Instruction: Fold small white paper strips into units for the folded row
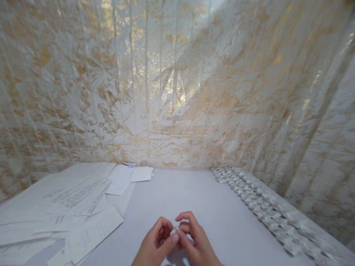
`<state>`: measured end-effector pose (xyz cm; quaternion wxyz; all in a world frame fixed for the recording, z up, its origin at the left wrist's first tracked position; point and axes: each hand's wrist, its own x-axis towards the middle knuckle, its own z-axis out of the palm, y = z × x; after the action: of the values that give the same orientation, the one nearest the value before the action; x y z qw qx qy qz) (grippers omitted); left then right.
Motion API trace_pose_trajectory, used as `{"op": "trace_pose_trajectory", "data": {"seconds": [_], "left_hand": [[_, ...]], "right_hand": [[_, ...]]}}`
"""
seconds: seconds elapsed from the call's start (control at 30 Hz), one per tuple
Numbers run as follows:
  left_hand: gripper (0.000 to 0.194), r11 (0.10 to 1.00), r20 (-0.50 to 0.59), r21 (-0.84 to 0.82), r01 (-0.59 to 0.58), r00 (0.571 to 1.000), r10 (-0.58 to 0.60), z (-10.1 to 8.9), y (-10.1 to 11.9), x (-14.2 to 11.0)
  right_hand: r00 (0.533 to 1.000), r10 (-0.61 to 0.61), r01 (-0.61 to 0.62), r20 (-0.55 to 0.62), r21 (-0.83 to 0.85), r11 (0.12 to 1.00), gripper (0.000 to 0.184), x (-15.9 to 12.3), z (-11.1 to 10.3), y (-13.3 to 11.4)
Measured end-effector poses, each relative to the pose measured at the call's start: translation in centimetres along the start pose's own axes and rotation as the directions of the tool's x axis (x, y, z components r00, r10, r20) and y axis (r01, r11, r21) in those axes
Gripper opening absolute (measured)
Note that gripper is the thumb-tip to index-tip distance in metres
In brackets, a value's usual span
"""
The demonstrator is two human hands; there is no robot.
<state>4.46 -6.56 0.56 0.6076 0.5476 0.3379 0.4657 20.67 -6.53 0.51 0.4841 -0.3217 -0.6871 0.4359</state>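
Note:
At the bottom centre, my left hand [156,242] and my right hand [196,241] meet over a small folded piece of white paper [174,231]. My left thumb and curled fingers pinch it from the left. My right thumb and fingertips press on it from the right, with the right index finger arched above. The fingers cover most of the paper, so its full shape is hidden. Both hands are just above the pale table [177,195].
Printed paper sheets [94,231] lie overlapping on the left, with blank white paper slips [119,181] at their far end. Along the right edge run rows of small folded paper pieces [256,205]. A white and gold patterned curtain [177,92] hangs behind the table.

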Motion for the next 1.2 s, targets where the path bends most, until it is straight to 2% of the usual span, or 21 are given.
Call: {"op": "trace_pose_trajectory", "data": {"seconds": [0.17, 0.33, 0.6, 0.83, 1.03, 1.2], "left_hand": [[0.056, 0.997, 0.026, 0.076, 0.017, 0.999, -0.019, 0.0, 1.2, -0.3], [0.058, 0.989, -0.007, 0.147, 0.006, 1.0, -0.005, -0.4, 1.4, -0.2], [0.046, 0.995, 0.032, 0.097, -0.022, 0.999, 0.019, -0.5, 1.8, -0.4], [0.034, 0.929, -0.044, 0.347, -0.129, 0.987, 0.153, -0.9, 1.8, -0.5], [0.032, 0.891, -0.059, 0.421, -0.172, 0.975, 0.216, -0.8, 2.3, -0.6], [0.033, 0.915, -0.131, 0.373, -0.157, 0.967, 0.219, -0.2, 2.3, -0.7]], "right_hand": [[0.99, -0.129, 0.137, 0.053, -0.213, 0.968, 0.032, -0.1, -0.5, -0.3], [0.983, -0.149, 0.176, 0.109, -0.311, 0.934, 0.026, -0.1, -0.6, -0.5], [0.999, -0.041, 0.042, 0.013, -0.119, 0.992, 0.047, 0.1, -0.3, -0.7], [0.991, -0.104, 0.088, -0.087, -0.167, 0.982, 0.047, 0.5, -0.6, -1.3], [0.991, 0.058, -0.057, -0.118, 0.006, 0.998, 0.05, 0.7, -0.5, -1.1], [0.982, 0.134, -0.119, -0.135, 0.112, 0.987, 0.052, 0.7, -0.3, -0.9]]}}
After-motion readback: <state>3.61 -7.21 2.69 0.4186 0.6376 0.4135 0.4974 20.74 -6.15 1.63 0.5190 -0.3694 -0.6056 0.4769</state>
